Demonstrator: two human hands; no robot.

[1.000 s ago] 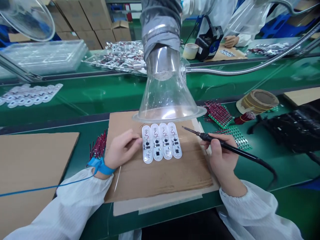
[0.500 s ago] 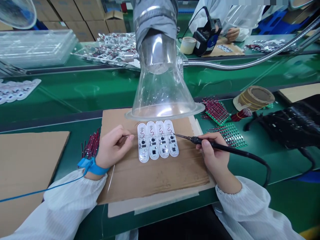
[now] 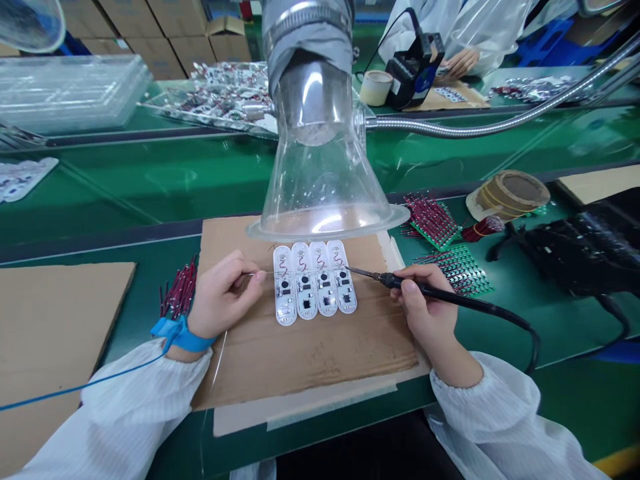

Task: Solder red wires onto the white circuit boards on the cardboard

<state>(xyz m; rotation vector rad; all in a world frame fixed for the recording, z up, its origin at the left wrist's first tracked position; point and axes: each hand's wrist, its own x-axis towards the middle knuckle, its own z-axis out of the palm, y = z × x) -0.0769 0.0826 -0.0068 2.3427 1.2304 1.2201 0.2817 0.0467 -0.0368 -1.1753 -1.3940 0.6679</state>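
- While the left forearm is reaching in from the lower left, the left hand (image 3: 223, 297) is sitting over the left side of a cardboard sheet (image 3: 320, 360), knuckles bending, thumb and forefinger pinching a thin wire (image 3: 267, 273).
- Right hand (image 3: 430, 307), entering from the lower right: is gripping a soldering iron (image 3: 387, 279) like a pen, fingers closing round the black handle, tip pointing left.
- White boards (image 3: 320, 283), four, round-ended: are lying side by side on the cardboard sheet, between the hands, just in front of a clear hood (image 3: 320, 180). The thin wire is running across their upper part.
- Wrist strap (image 3: 185, 335), blue: is circling the left wrist, its cord leading off the left edge.
- Lettering: a pale label on the stacked boxes (image 3: 150, 33) is showing too small to read, as are the boards' markings.
- Hard to make out: whether the iron's tip is touching the rightmost board.
- Cut off: the hood's duct is leaving at the top; black equipment (image 3: 585, 247) is running out at right.
- Partly hidden: another person's hands (image 3: 463, 62) are working beyond; their hold cannot be told.
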